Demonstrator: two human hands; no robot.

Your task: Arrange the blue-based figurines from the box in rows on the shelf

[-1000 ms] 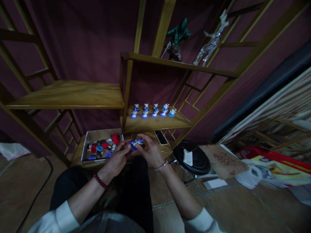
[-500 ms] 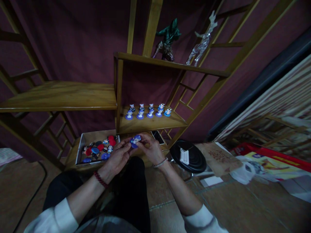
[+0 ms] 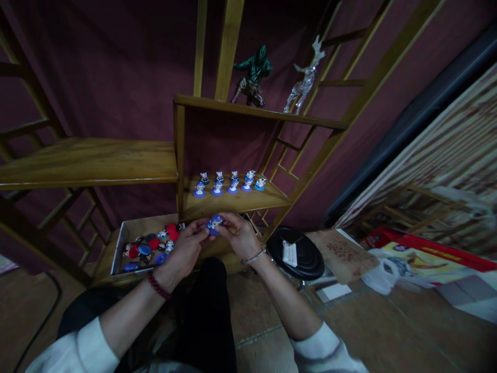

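Observation:
A small purple-blue figurine (image 3: 214,225) is held between both hands, in front of the shelf. My left hand (image 3: 191,248), with a dark red beaded bracelet at the wrist, pinches its left side. On its right side, the fingers of my right hand (image 3: 241,238) close around it. Several small figurines (image 3: 233,186) stand in two rows on the middle wooden shelf (image 3: 248,204), purple-based ones in front. To the left below, an open box (image 3: 118,248) holds several jumbled figurines in red, blue and black.
A green-hooded statue (image 3: 254,75) and a clear deer figure (image 3: 305,83) stand on the upper shelf (image 3: 264,113). At right are a round black object (image 3: 310,259), a plastic bag (image 3: 382,274) and a red-yellow package (image 3: 419,259).
The view has shifted slightly, so the shelves and box appear further left and a little lower. Both hands still hold the purple-blue figurine, with the fingers slightly rearranged.

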